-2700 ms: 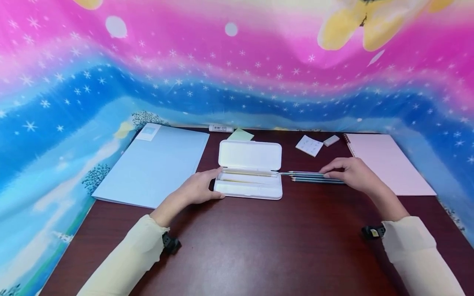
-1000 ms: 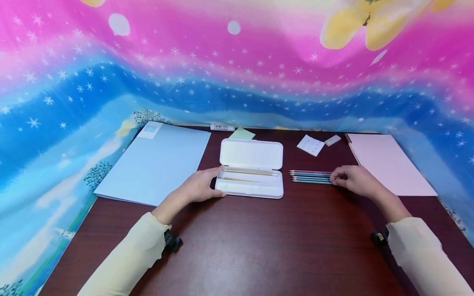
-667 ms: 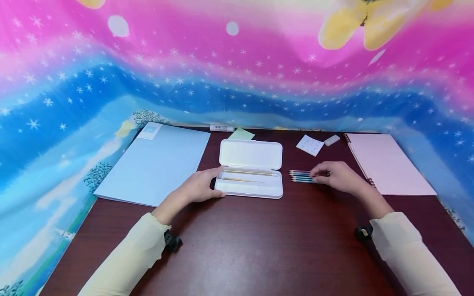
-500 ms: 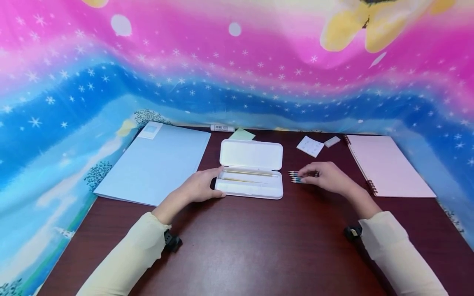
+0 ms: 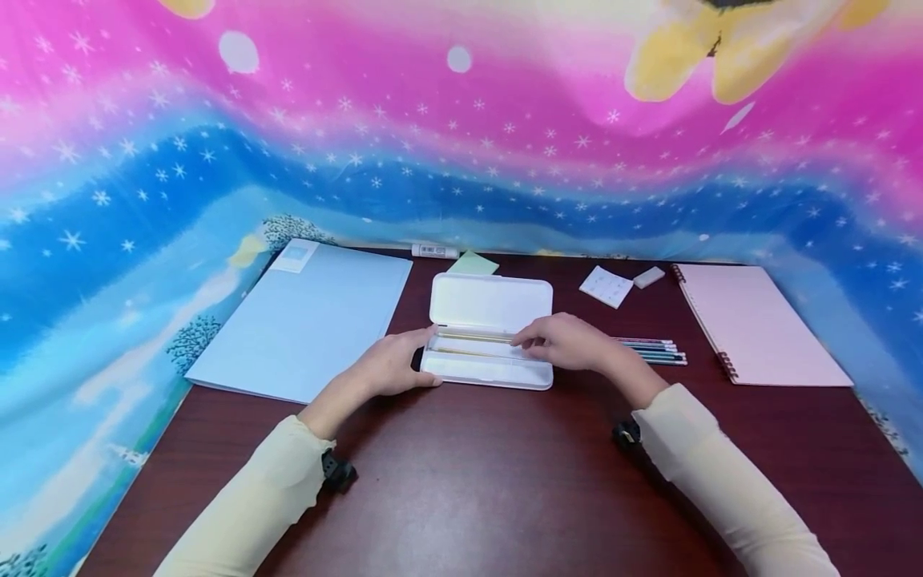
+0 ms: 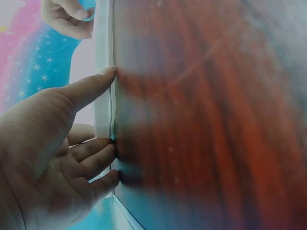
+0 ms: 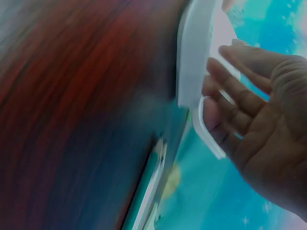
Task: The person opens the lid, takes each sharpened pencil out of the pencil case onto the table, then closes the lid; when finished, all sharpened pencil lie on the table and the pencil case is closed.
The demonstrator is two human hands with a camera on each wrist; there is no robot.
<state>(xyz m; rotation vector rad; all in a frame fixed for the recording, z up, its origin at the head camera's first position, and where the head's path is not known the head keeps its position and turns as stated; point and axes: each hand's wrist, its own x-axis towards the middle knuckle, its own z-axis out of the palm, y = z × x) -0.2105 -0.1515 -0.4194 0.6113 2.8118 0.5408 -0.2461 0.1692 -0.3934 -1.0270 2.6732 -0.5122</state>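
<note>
An open white pencil case (image 5: 490, 300) lies on the dark wooden table, lid tipped back. My left hand (image 5: 387, 365) grips its left end, thumb at the front edge and fingers toward the back. Two slim gold pencils (image 5: 469, 336) lie lengthwise inside. My right hand (image 5: 566, 340) is over the case's right end, fingers loosely bent close to the gold pencils and covering their right ends. In the right wrist view, nothing shows between its fingers (image 7: 235, 88). Several green and dark pencils (image 5: 659, 353) lie side by side right of the case, partly hidden by the right forearm.
A light blue folder (image 5: 310, 320) lies at left and a pink spiral notebook (image 5: 771, 324) at right. Along the back are a glue stick (image 5: 433, 251), a green paper (image 5: 474, 263), a white notepad (image 5: 606, 286) and an eraser (image 5: 649, 277). A patterned cloth (image 5: 461, 160) hangs behind.
My right hand placed a pencil beside the others, slid left along their row, then left them and moved over the case. The left hand stays at the case's end.
</note>
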